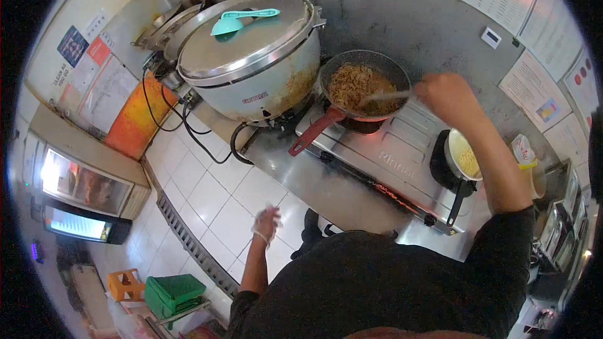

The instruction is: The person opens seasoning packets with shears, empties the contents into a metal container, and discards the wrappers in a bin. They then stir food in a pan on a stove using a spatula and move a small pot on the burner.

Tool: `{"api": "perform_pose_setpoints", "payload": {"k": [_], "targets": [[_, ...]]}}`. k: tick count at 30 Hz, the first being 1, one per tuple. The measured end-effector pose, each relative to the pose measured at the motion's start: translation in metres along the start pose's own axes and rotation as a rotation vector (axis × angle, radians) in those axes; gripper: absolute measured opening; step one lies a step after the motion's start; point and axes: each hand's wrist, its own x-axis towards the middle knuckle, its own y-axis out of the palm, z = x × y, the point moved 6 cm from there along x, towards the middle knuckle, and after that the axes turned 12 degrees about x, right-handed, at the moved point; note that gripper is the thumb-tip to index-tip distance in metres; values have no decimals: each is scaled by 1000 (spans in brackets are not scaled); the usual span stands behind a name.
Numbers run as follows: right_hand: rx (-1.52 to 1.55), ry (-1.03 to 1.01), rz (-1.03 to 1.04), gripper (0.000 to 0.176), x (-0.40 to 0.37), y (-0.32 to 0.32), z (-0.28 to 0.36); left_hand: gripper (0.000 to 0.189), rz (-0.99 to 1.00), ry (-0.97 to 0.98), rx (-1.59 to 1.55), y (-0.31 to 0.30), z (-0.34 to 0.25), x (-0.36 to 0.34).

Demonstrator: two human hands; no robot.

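Observation:
My right hand is closed on a long pale stirring utensil, whose far end is buried in brown minced food. That food fills much of a dark speckled frying pan with a red handle. The pan sits over a glowing burner on the steel gas stove. My left hand hangs low over the tiled floor, away from the counter, slightly blurred, with loosely parted fingers and nothing visible in them. A pale band or glove edge circles that wrist.
A big rice cooker stands left of the pan, a turquoise scoop on its lid. On the right burner sits a small pan with yellowish food, below my right forearm. Black cables hang by the cooker. A green bin stands lower left.

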Motion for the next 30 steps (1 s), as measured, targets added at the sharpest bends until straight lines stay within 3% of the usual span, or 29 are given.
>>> {"api": "perform_pose_setpoints", "payload": {"k": [1, 2, 3, 7, 10, 12, 16, 19, 22, 25, 28, 30], "targets": [[0, -23, 26, 14, 3, 6, 9, 50, 30, 109, -6, 8, -36, 9], [4, -44, 57, 14, 5, 19, 19, 52, 26, -31, -29, 16, -78, 11], [7, -64, 86, 14, 8, 32, 27, 54, 51, 107, -123, 25, -98, 28], [47, 68, 69, 14, 18, 54, 37, 63, -25, 204, -226, 64, -235, 36], [35, 113, -29, 14, 14, 31, 40, 68, 166, 131, -485, 78, -263, 50], [29, 131, -70, 15, 5, 3, 42, 60, 291, 120, -476, 81, -276, 46], [7, 132, -48, 15, 11, 48, 31, 43, 486, 144, -263, 95, -288, 39], [-10, 21, 14, 15, 14, 70, 28, 46, 507, 180, -256, 96, -293, 34], [-15, 58, 110, 15, 6, 37, 20, 33, 437, 147, -243, 94, -289, 31], [-22, 138, 94, 17, 14, 16, 6, 30, 247, 188, -130, 94, -286, 34], [11, 62, -11, 16, 29, 69, 6, 42, 24, 378, 151, 91, -295, 36], [72, -49, -3, 14, 22, 79, 19, 45, -1, 395, 245, 91, -302, 31]]}}
